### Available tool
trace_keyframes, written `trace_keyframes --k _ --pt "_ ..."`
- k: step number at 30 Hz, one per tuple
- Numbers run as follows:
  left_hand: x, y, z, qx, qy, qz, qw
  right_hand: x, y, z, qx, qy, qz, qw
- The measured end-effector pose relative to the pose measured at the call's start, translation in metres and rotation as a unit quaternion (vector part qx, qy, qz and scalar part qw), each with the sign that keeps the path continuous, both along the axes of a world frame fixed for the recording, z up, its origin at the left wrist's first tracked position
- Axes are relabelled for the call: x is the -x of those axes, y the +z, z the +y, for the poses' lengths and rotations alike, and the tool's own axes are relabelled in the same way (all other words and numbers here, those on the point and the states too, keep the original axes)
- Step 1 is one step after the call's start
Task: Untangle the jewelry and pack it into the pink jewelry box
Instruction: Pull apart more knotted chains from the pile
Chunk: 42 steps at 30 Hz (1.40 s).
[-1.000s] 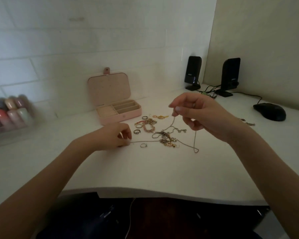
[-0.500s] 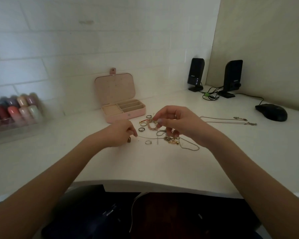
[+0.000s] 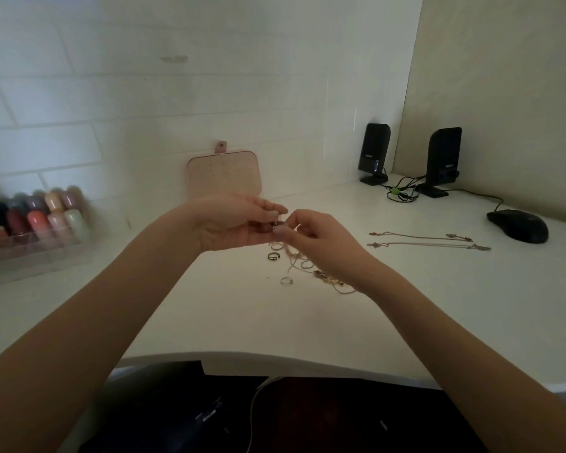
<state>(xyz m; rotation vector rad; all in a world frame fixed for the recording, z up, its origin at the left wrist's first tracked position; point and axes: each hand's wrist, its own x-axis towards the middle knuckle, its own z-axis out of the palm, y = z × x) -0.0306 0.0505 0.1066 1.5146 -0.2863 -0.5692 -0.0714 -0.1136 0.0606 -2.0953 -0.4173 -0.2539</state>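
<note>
Two hands up, left (image 3: pixel 232 223) and right (image 3: pixel 311 237). One pink jewelry box (image 3: pixel 224 173) at twelve o'clock. Two laid-out chains at three o'clock, upper (image 3: pixel 419 237) and lower (image 3: pixel 428 246). One tangled pile (image 3: pixel 311 268) at center, with two loose rings apart from it, dark (image 3: pixel 273 256) and silver (image 3: pixel 286 280). Two speakers at one o'clock, left (image 3: pixel 374 153) and right (image 3: pixel 441 160). One mouse (image 3: pixel 518 225). Nail polish bottles (image 3: pixel 36 215) at nine o'clock are too blurred to count.

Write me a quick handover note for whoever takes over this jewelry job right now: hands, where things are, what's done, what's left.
Left hand and right hand are raised together, pinching one small dark piece between their fingertips.
Pink jewelry box stands open behind the hands; its tray is hidden.
Done: two chains lie straightened to the right.
Left: the tangled pile and loose rings on the desk still need separating and packing.
</note>
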Motion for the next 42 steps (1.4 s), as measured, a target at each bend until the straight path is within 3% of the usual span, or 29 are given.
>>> trace_keyframes --k 4,7,14,22,27,32,35,39,42 --pt "0.000 0.010 -0.008 0.034 0.020 -0.034 0.999 -0.001 0.018 -0.005 -0.001 -0.012 -0.052 0.999" --pt "0.000 0.013 -0.013 -0.013 0.049 -0.118 0.992 -0.002 0.036 -0.014 -0.019 -0.030 -0.060 0.998" --pt "0.012 -0.005 -0.043 -0.108 -0.069 -0.218 0.968 -0.004 0.076 -0.037 -0.241 0.028 0.001 0.970" --pt "0.000 -0.007 -0.048 -0.031 0.013 -0.164 0.986 -0.004 0.092 -0.089 -0.369 -0.043 -0.034 0.928" --pt "-0.001 -0.004 -0.049 0.075 0.033 -0.142 0.987 -0.001 0.084 -0.113 -0.350 -0.138 -0.002 0.927" --pt "0.006 0.018 -0.051 0.139 0.046 -0.194 0.970 -0.010 0.052 -0.119 -0.181 -0.229 0.141 0.946" --pt "0.007 0.033 -0.054 0.118 0.066 -0.239 0.962 -0.006 0.031 -0.120 -0.167 -0.195 0.139 0.956" --pt "0.005 0.045 -0.058 0.103 0.060 -0.257 0.959 0.004 0.025 -0.106 -0.273 -0.141 0.109 0.945" --pt "0.005 0.049 -0.066 0.102 0.046 -0.255 0.961 0.009 0.029 -0.084 -0.363 -0.014 0.115 0.924"
